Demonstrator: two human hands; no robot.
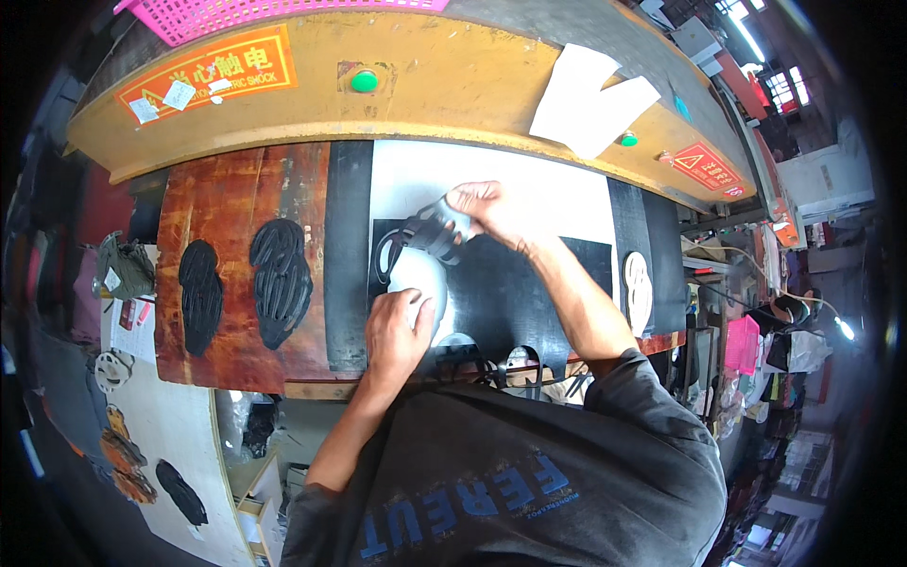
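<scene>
Left hand [397, 326] lies flat, fingers spread, pinning the black sheet [515, 293]; right hand [487, 210], fingers pinched on the die [430, 231]: hold sheet steady, seat die beside existing cutouts

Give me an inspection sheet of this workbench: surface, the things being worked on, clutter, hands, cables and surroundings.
Surface: white cutting board beside a worn red-brown board.
Job's things: black sheet with shaped holes cut out; metal cutting die resting on it.
Clutter: two stacks of black cut pieces; white papers on the yellow machine beam.
Hands: right hand grips the die; left hand presses flat on the sheet.
Cables: nothing seen.
Surroundings: pink basket, green button, crowded workshop at right.
</scene>
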